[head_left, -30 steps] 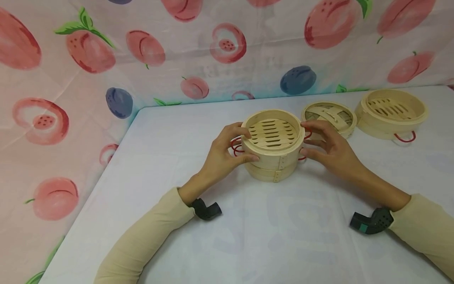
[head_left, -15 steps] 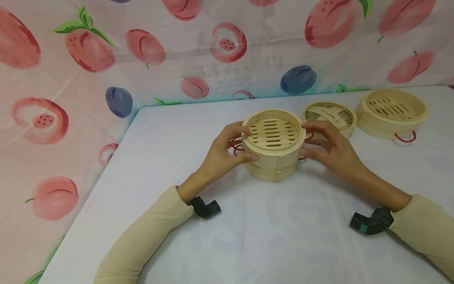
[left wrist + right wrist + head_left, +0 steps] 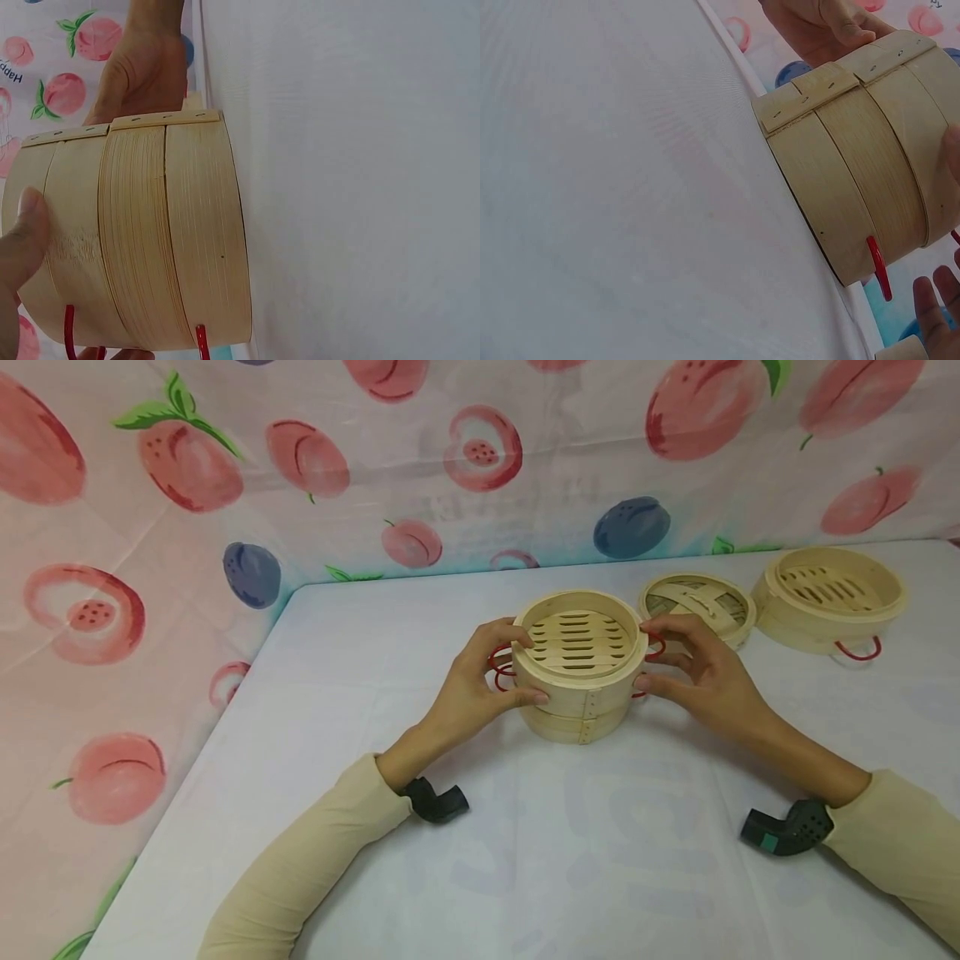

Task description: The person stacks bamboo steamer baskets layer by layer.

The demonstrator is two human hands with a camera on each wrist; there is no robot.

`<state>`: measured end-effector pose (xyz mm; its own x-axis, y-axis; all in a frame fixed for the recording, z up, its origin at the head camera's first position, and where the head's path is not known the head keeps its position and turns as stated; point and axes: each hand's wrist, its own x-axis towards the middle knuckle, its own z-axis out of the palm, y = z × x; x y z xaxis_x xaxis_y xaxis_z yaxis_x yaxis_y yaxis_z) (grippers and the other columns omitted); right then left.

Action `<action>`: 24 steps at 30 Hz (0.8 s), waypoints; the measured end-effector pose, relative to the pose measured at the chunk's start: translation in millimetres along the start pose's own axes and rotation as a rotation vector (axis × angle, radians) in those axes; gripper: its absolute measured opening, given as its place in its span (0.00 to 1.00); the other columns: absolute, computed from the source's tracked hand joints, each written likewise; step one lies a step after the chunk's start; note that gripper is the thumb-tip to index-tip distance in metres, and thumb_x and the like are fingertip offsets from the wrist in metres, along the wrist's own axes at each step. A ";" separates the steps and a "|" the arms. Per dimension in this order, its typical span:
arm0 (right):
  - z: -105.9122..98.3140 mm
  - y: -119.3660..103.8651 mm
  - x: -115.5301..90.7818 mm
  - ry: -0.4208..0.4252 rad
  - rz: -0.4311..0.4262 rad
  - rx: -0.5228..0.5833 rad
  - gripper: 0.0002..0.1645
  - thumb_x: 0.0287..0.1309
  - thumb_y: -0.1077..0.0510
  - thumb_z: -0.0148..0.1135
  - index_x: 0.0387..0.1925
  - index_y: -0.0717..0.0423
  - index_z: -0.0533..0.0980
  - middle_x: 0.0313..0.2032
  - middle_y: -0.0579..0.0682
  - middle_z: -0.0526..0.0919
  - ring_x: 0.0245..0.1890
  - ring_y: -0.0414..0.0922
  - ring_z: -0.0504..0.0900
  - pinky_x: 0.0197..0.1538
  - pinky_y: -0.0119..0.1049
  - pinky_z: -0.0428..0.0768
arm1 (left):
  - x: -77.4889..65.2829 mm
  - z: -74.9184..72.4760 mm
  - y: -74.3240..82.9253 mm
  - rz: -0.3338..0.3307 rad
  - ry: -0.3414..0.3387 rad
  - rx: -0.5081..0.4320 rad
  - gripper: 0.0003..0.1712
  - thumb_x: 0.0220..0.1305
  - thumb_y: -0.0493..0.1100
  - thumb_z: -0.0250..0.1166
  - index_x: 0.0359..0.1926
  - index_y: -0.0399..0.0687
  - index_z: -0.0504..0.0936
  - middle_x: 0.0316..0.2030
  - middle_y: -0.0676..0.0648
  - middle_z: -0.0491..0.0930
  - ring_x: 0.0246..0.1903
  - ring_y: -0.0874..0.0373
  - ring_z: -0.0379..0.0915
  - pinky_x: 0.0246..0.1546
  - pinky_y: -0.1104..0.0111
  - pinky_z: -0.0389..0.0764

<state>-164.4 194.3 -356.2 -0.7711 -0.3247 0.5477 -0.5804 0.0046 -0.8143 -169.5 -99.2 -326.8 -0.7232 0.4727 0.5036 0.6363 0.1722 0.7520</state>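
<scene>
Two small bamboo steamer baskets stand stacked on the white cloth in the middle of the head view. The upper basket [image 3: 562, 700] shows a slatted floor inside, and the lower basket [image 3: 558, 727] sits directly beneath it. My left hand [image 3: 480, 672] grips the upper basket's left side, thumb on the front wall and index finger over the rim. On the right side, my right hand [image 3: 701, 672] holds the same basket between thumb and fingers. Red loop handles [image 3: 69, 330] stick out at both sides. Some fingertips are hidden behind the baskets.
Behind my right hand lies a round woven bamboo lid [image 3: 697, 602]. Beside it, at the far right, stands a larger steamer basket [image 3: 817, 627] with a red handle. A fruit-print cloth [image 3: 420, 468] hangs behind the table [image 3: 360, 652].
</scene>
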 end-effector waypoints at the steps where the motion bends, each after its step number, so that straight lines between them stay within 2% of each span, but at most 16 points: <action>1: 0.0 -0.1 0.0 0.000 0.000 0.000 0.40 0.43 0.83 0.65 0.60 0.69 0.64 0.56 0.55 0.68 0.51 0.46 0.71 0.52 0.30 0.76 | 0.1 0.2 -0.1 0.002 0.001 -0.001 0.35 0.44 0.32 0.77 0.52 0.41 0.69 0.56 0.41 0.65 0.67 0.58 0.53 0.57 0.65 0.73; 17: 0.1 -2.7 0.3 0.005 0.023 0.033 0.40 0.44 0.84 0.63 0.61 0.68 0.65 0.57 0.56 0.68 0.54 0.47 0.70 0.54 0.30 0.75 | 0.0 -0.4 -1.3 0.003 0.006 0.029 0.34 0.44 0.33 0.77 0.52 0.42 0.69 0.58 0.41 0.67 0.67 0.59 0.55 0.57 0.66 0.73; 24: -4.0 -7.5 1.5 0.028 0.058 0.005 0.39 0.45 0.84 0.62 0.61 0.70 0.64 0.56 0.58 0.69 0.57 0.50 0.67 0.55 0.31 0.75 | 0.1 -1.6 -6.5 0.055 0.006 0.018 0.36 0.43 0.31 0.77 0.53 0.41 0.69 0.60 0.40 0.65 0.65 0.54 0.59 0.56 0.63 0.74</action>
<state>-162.3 197.6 -348.5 -0.8105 -0.2975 0.5046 -0.5331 0.0178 -0.8459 -174.1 -101.6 -331.0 -0.6889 0.4762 0.5465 0.6795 0.1617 0.7156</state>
